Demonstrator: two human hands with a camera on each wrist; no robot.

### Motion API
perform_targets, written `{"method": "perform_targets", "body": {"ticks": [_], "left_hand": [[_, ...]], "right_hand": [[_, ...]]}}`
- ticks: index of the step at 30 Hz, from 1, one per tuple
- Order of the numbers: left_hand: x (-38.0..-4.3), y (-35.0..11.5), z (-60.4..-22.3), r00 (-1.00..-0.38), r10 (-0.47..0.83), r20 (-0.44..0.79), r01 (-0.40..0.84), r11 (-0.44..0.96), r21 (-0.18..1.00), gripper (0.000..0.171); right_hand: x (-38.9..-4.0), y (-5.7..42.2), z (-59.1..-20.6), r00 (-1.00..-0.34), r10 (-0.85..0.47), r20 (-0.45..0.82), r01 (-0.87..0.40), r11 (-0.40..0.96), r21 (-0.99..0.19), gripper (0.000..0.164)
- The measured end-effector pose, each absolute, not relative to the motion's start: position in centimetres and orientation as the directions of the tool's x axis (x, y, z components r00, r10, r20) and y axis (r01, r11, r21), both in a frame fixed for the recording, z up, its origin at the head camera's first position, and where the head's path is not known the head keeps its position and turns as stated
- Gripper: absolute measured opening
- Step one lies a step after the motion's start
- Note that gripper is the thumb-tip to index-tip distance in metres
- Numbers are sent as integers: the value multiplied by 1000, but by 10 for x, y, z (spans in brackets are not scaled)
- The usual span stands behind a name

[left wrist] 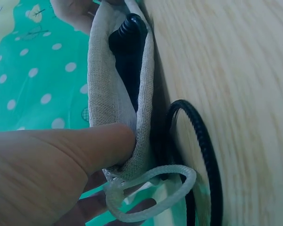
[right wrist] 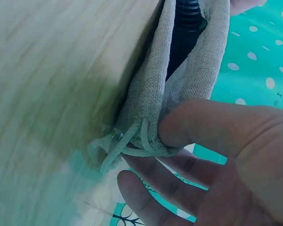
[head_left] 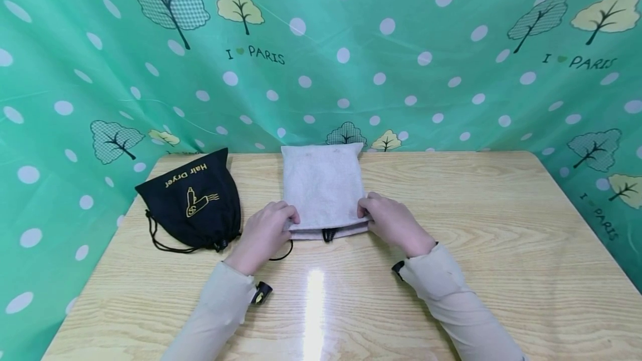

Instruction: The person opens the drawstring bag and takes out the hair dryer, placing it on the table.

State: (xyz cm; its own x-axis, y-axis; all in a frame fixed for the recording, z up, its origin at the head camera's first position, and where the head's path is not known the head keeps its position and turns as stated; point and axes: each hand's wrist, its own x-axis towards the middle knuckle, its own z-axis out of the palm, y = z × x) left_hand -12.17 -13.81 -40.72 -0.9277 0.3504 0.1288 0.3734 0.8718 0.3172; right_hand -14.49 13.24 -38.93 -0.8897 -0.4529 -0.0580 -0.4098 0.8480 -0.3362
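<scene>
A light grey cloth drawstring pouch (head_left: pixel 323 185) lies on the table with its mouth towards me. Inside the parted mouth sits a black object with a ribbed cord sleeve (left wrist: pixel 132 29); the rest of it is hidden by the cloth. My left hand (head_left: pixel 266 233) pinches the left corner of the mouth, thumb inside the rim. At the right corner my right hand (head_left: pixel 393 219) grips the rim the same way, its other fingers beneath. Pale drawstring loops (left wrist: pixel 151 193) hang at the left corner, and a knotted drawstring (right wrist: pixel 127 143) shows at the right one.
To the left lies a black drawstring bag (head_left: pixel 200 205) with yellow "Hair Dryer" lettering. A black cord (left wrist: pixel 203 146) curves on the wooden table (head_left: pixel 501 227) beside the left hand. A green dotted curtain (head_left: pixel 381 60) stands behind the table.
</scene>
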Motion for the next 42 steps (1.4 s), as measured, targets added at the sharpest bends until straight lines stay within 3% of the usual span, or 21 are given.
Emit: {"method": "perform_targets", "body": {"ticks": [24, 35, 42], "left_hand": [[-120, -137, -404, -924, 359, 128, 382, 872, 308, 8], [-121, -136, -405, -925, 359, 124, 380, 865, 328, 4], [-121, -136, -402, -929, 355, 104, 368, 861, 352, 29]], "right_hand": [[-140, 134, -381, -873, -487, -22, -449, 822, -351, 16], [-137, 135, -373, -868, -496, 21, -470, 808, -355, 32], [-139, 128, -374, -905, -425, 14, -394, 826, -402, 58]]}}
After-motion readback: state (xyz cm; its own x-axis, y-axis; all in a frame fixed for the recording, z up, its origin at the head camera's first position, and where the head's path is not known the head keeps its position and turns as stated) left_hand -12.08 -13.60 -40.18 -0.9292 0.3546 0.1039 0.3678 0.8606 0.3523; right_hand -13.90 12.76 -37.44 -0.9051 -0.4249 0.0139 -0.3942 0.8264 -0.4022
